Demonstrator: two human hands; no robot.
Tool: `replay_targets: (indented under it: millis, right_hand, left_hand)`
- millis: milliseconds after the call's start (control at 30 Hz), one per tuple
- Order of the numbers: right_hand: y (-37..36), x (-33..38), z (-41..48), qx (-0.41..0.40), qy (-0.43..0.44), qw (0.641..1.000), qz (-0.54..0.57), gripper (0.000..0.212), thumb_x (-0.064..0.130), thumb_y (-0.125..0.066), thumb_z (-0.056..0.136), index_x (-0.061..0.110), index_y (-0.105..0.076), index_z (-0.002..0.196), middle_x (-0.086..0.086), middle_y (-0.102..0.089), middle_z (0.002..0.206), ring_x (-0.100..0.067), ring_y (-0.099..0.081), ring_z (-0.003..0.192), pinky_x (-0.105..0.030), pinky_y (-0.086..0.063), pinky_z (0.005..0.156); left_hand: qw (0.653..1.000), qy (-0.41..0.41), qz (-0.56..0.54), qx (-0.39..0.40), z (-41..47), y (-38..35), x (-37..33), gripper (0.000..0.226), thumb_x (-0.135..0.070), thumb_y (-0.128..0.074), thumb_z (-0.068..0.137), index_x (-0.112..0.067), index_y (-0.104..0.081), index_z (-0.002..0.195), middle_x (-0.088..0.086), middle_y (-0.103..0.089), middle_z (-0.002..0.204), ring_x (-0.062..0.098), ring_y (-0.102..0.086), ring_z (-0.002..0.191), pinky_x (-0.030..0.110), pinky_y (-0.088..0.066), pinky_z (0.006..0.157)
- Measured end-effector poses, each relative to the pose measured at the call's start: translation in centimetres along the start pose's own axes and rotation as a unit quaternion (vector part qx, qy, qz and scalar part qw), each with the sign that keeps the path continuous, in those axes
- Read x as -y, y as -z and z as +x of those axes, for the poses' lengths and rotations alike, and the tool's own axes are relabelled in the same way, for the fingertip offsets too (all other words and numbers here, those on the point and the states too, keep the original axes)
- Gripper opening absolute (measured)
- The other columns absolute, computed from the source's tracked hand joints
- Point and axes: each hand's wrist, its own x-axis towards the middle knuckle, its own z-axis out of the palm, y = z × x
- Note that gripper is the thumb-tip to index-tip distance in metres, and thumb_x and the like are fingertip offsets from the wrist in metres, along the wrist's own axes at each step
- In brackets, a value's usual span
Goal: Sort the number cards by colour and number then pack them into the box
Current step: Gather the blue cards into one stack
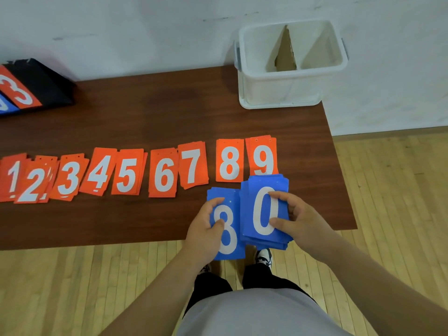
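A row of orange number card piles, 1 to 9, runs across the brown table (pixel 145 122), from the orange 1 pile (pixel 12 177) at the left to the orange 9 pile (pixel 263 156) at the right. My left hand (pixel 206 224) pinches a blue 8 card (pixel 228 236) at its left edge, over the table's front edge. My right hand (pixel 295 217) grips a thick stack of blue cards (pixel 265 209) with a 0 on top. The white plastic box (pixel 291 66) stands at the table's back right corner, with a cardboard divider inside.
A black scoreboard stand (pixel 36 86) with an orange 3 and a blue card sits at the table's back left. A white wall runs behind the table. Wooden floor lies in front and to the right, with my shoes (pixel 264 257) below the table edge.
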Motion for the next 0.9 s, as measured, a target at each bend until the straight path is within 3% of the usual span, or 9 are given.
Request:
replay_targets:
  millis: [167, 267, 400, 500, 600, 733, 900]
  right_hand:
    - [-3.0, 1.5, -0.6, 0.036, 0.01, 0.999, 0.024, 0.053, 0.008, -0.072, 0.091, 0.041, -0.058, 0.13, 0.021, -0.066, 0.118, -0.001, -0.067, 0.105, -0.026, -0.059, 0.081]
    - [-4.4, 1.8, -0.6, 0.045, 0.015, 0.999, 0.024, 0.053, 0.009, -0.071, 0.092, 0.04, -0.057, 0.132, 0.019, -0.064, 0.124, -0.001, -0.066, 0.109, -0.026, -0.059, 0.084]
    - [-5.9, 2.1, -0.8, 0.051, 0.033, 0.998, -0.028, 0.051, 0.017, -0.069, 0.095, 0.045, -0.051, 0.134, 0.022, -0.055, 0.131, -0.001, -0.062, 0.114, -0.029, -0.059, 0.09]
    - [-6.7, 2.0, -0.9, 0.059, 0.046, 0.996, -0.044, 0.05, 0.021, -0.067, 0.097, 0.048, -0.049, 0.135, 0.024, -0.051, 0.135, -0.004, -0.058, 0.121, -0.032, -0.057, 0.096]
    - [-6.6, 1.9, -1.1, 0.044, 0.043, 0.997, -0.048, 0.05, 0.017, -0.066, 0.097, 0.048, -0.049, 0.132, 0.019, -0.055, 0.132, -0.005, -0.061, 0.115, -0.033, -0.058, 0.093]
    - [-5.1, 1.2, -1.4, -0.006, 0.024, 1.0, -0.018, 0.053, 0.009, -0.07, 0.092, 0.048, -0.056, 0.125, 0.017, -0.07, 0.114, -0.009, -0.068, 0.102, -0.038, -0.06, 0.089]
    - [-0.9, -0.9, -1.2, -0.098, 0.025, 0.994, -0.048, 0.06, 0.007, -0.07, 0.088, 0.057, -0.057, 0.119, 0.016, -0.065, 0.126, -0.011, -0.066, 0.11, -0.044, -0.057, 0.093]
  left_hand:
    - [0.997, -0.071, 0.001, 0.005, -1.3, 1.9, -1.3, 0.042, -0.016, -0.054, 0.103, -0.053, -0.053, 0.124, -0.03, -0.057, 0.126, 0.001, -0.058, 0.118, 0.038, -0.056, 0.097]
    - [0.996, -0.088, -0.013, 0.003, -1.9, 3.0, -2.1, 0.028, -0.029, -0.049, 0.107, -0.051, -0.054, 0.123, -0.034, -0.056, 0.121, -0.001, -0.058, 0.116, 0.038, -0.056, 0.096]
    - [0.994, -0.09, -0.03, 0.05, -2.5, 3.8, -3.0, 0.023, -0.035, -0.045, 0.108, -0.048, -0.056, 0.123, -0.023, -0.059, 0.123, 0.007, -0.063, 0.111, 0.04, -0.058, 0.092]
    - [0.991, -0.091, -0.044, 0.085, -2.9, 3.6, -3.6, 0.027, -0.02, -0.045, 0.108, -0.038, -0.055, 0.125, -0.017, -0.059, 0.121, 0.001, -0.062, 0.104, 0.023, -0.055, 0.083]
    - [0.989, -0.082, -0.043, 0.119, -3.1, 3.1, -4.2, 0.029, -0.007, -0.043, 0.106, -0.026, -0.053, 0.125, -0.012, -0.058, 0.114, -0.009, -0.061, 0.086, 0.011, -0.049, 0.067]
    - [0.986, -0.068, -0.03, 0.152, -2.4, 1.8, -4.6, 0.033, -0.01, -0.045, 0.105, -0.038, -0.049, 0.123, -0.012, -0.055, 0.122, 0.002, -0.062, 0.097, 0.026, -0.057, 0.078]
    - [0.992, -0.058, 0.055, 0.095, 0.6, -2.3, -3.4, 0.044, -0.029, -0.061, 0.099, -0.041, -0.044, 0.137, -0.012, -0.053, 0.12, 0.011, -0.06, 0.105, 0.044, -0.059, 0.088]
